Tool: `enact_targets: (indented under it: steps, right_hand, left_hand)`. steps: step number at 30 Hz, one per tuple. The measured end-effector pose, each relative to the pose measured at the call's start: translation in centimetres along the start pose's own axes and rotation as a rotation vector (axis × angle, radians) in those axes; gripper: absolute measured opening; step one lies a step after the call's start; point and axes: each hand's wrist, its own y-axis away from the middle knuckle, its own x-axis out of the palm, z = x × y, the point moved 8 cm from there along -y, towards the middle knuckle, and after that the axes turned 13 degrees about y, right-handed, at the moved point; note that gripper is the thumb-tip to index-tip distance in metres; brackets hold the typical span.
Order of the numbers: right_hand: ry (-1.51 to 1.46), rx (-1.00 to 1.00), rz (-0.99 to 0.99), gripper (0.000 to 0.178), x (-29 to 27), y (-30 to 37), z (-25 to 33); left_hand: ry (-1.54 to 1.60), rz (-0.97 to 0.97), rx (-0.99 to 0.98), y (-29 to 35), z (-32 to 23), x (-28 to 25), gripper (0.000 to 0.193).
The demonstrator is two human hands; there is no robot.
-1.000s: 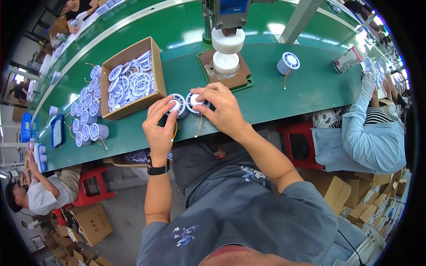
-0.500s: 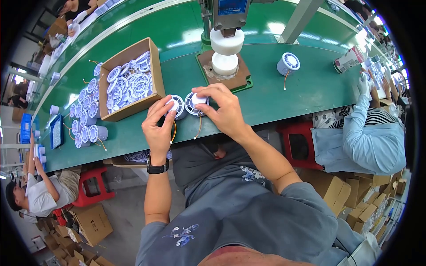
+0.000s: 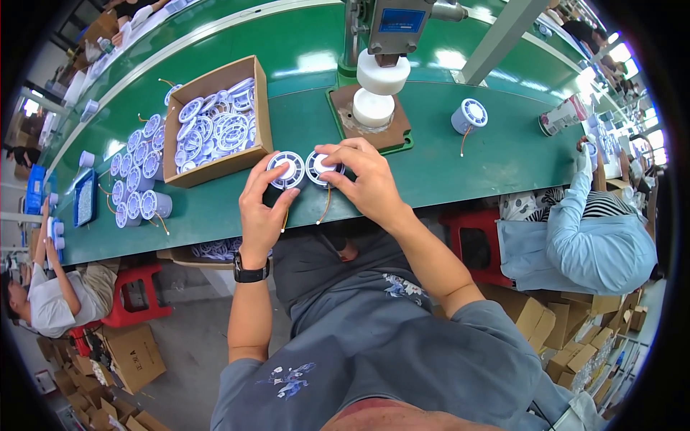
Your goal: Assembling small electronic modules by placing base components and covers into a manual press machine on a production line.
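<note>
Two round white housings with slotted rims and raised white centres sit side by side near the table's front edge, each with a thin wire hanging toward me. My left hand has thumb and fingers curved around the left housing, against its face and rim. Thumb and fingers of my right hand pinch the centre of the right housing, partly covering it. Behind them stands a bench press, its white upper block raised above a white round base block.
A cardboard box of slotted white rings is left of the press. Several wired housings cluster farther left, near a blue tray. One housing and a canister stand right. Co-workers sit on both sides.
My left fingers have spread from the left housing's centre toward its rim, so more of its face shows. My right hand keeps its pinch. The whole view has shifted slightly.
</note>
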Motion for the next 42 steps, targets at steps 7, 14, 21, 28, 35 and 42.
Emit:
enact_targets:
  steps: [7, 14, 21, 28, 35, 42]
  right_hand:
    - [0.068, -0.04, -0.013, 0.021, -0.3, -0.1, 0.6]
    - [0.132, -0.068, -0.009, 0.022, -0.1, 0.6, 1.1]
    - [0.146, -0.112, -0.005, 0.037, 0.0, 0.8, 1.4]
    - [0.119, -0.214, 0.098, 0.044, 0.4, 1.6, 0.9]
    - [0.24, -0.269, 0.119, 0.047, -0.6, 0.3, 3.1]
    - [0.238, -0.431, 0.005, 0.026, 0.2, -7.5, 5.8]
  left_hand:
    - [-0.077, -0.016, 0.017, 1.1, -0.8, 0.2, 0.041]
    - [-0.13, -0.032, 0.069, 1.2, -1.3, 0.6, 0.041]
    - [-0.176, -0.041, 0.117, 1.0, -1.8, 0.5, 0.042]
    - [-0.317, -0.008, 0.166, 1.7, -2.1, 0.4, 0.046]
    - [-0.331, 0.053, 0.121, 1.1, -2.3, 0.2, 0.048]
    - [-0.512, -0.15, 0.243, -4.5, -6.5, -8.6, 0.032]
